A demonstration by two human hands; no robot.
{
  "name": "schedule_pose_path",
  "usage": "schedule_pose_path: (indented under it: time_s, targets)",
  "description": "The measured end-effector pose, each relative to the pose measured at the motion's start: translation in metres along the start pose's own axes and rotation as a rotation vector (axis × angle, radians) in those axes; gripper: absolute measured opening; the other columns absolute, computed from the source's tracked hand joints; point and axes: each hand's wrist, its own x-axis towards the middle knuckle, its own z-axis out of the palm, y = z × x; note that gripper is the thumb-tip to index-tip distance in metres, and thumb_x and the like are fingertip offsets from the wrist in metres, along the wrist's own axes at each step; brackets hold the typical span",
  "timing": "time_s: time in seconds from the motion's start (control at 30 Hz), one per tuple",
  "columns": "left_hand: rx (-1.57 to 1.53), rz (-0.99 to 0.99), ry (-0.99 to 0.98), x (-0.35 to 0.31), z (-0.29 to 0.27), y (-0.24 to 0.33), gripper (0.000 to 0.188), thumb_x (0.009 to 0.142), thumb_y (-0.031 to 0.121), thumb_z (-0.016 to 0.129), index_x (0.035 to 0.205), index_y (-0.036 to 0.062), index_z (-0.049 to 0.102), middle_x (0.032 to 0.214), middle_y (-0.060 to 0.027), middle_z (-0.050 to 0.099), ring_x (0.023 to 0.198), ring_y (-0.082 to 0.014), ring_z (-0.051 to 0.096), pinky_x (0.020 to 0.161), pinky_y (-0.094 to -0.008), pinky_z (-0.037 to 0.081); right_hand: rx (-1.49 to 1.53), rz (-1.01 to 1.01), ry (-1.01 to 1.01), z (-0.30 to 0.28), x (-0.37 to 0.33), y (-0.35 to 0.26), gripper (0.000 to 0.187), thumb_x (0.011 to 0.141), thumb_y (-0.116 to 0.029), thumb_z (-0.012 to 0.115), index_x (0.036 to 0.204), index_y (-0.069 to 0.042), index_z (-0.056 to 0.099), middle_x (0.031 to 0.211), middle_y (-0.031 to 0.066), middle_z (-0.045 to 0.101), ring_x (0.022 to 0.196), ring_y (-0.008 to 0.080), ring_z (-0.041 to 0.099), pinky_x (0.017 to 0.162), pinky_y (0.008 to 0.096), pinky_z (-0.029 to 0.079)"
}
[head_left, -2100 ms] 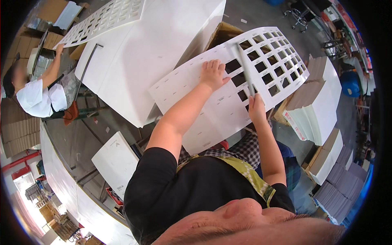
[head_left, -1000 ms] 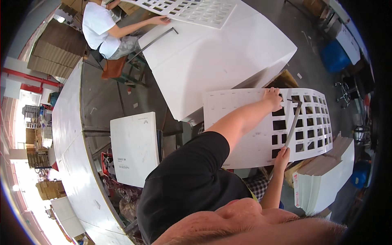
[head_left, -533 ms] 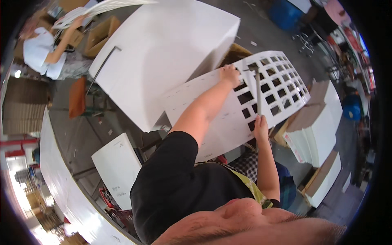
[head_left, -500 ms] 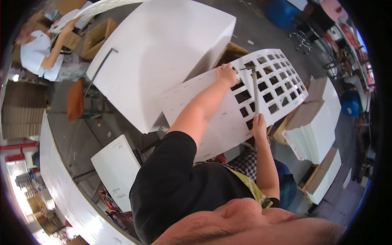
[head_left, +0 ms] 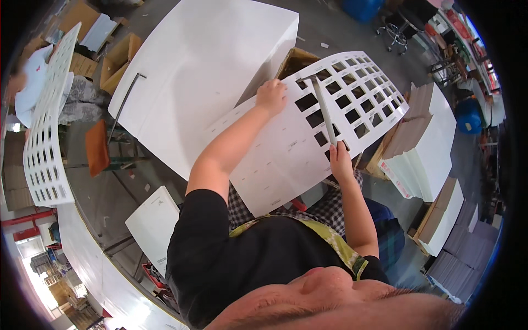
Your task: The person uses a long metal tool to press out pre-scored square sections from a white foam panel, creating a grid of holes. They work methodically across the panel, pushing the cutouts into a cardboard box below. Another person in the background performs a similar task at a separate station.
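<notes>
A large white card sheet [head_left: 258,159] lies tilted in front of me, its right half punched with rows of square holes. My left hand [head_left: 271,96] grips the sheet's far edge, fingers curled, just left of the holes. In my right hand [head_left: 340,158], closed around the lower end, is a long pale-handled, hammer-like tool [head_left: 325,113]. Its handle slants across the leftmost holes, and its small crosswise head sits near the far edge, right of my left hand. What lies beneath the sheet is mostly hidden.
A big white stack [head_left: 203,60] stands beyond, with a dark T-shaped rod [head_left: 126,102] on it. Cut card stacks [head_left: 421,137] are on the right. At far left another person holds up a holed white sheet [head_left: 47,132]. A white box [head_left: 154,223] lies near my left elbow.
My left hand has slid left along the far edge. The tool has shifted left with its handle leaning more. The other person's holed sheet has swung down to hang upright at the left.
</notes>
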Motion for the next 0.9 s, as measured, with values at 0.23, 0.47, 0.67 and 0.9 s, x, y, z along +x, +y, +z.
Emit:
schedule_pose_path:
  time_s: [0.23,0.47,0.67,0.9]
  targets:
    - [0.125,0.035,0.075,-0.036,0.009,-0.008,0.033,0.081,0.032,0.062,0.111,0.0197,0.057,0.133,-0.0097,0.044,0.13,-0.029,0.034,0.1,-0.0547,0.028,-0.093,0.006,-0.035,0.017,0.005,0.002,0.027,0.096,-0.026,0.047,0.093,0.0,0.044,0.07,0.0271,0.056,0.068,0.048,0.055,0.057,0.0501,0.041]
    - [0.132,0.056,0.089,-0.037,0.003,-0.007,0.032,0.08,0.031,0.063,0.109,0.0184,0.058,0.13,-0.0102,0.046,0.126,-0.0299,0.038,0.098,-0.0495,0.031,0.107,-0.147,0.09,0.009,-0.009,-0.024,0.023,0.096,-0.021,0.047,0.099,0.001,0.047,0.069,0.0246,0.056,0.067,0.0445,0.057,0.056,0.0466,0.043]
    - [0.163,0.075,0.099,-0.034,0.006,-0.008,0.032,0.08,0.032,0.063,0.108,0.0175,0.058,0.129,-0.0097,0.047,0.125,-0.0293,0.038,0.098,-0.0476,0.031,-0.117,-0.051,-0.072,0.026,0.013,-0.005,0.026,0.096,-0.024,0.046,0.087,0.0,0.043,0.071,0.0273,0.054,0.071,0.0504,0.051,0.06,0.0508,0.041]
    - [0.164,0.042,0.09,-0.034,0.008,-0.005,0.035,0.079,0.031,0.064,0.111,0.0196,0.057,0.128,-0.0081,0.046,0.125,-0.0276,0.038,0.096,-0.0475,0.032,0.029,-0.132,0.122,0.001,-0.01,-0.024,0.019,0.097,-0.02,0.044,0.092,-0.002,0.045,0.065,0.0165,0.053,0.058,0.0337,0.054,0.054,0.0411,0.041]
